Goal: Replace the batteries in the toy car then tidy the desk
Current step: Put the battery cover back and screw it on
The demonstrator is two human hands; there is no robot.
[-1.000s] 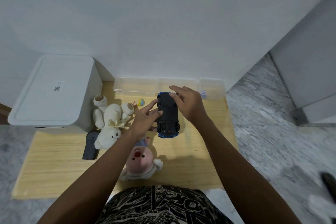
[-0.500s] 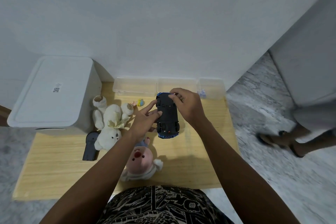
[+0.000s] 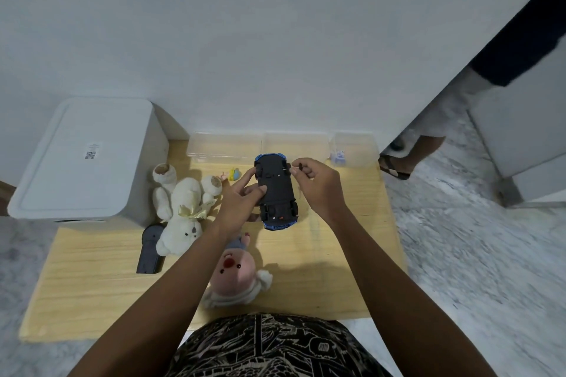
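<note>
— Where do we have the toy car (image 3: 277, 192)?

— Upside down above the wooden desk (image 3: 92, 260), its black underside facing us. Our left hand (image 3: 239, 200) grips its side, fingertips pressing the chassis.

— And the right hand (image 3: 318, 185)?

— Curled just beside the front wheel, seemingly pinching a thin dark tool, likely a small screwdriver (image 3: 301, 182); too slim to be sure.

— So we're at the battery cover?

— Probably. We should hold the car level, seat the tip squarely, and turn slowly, so no screw falls among the plush toys.
</note>
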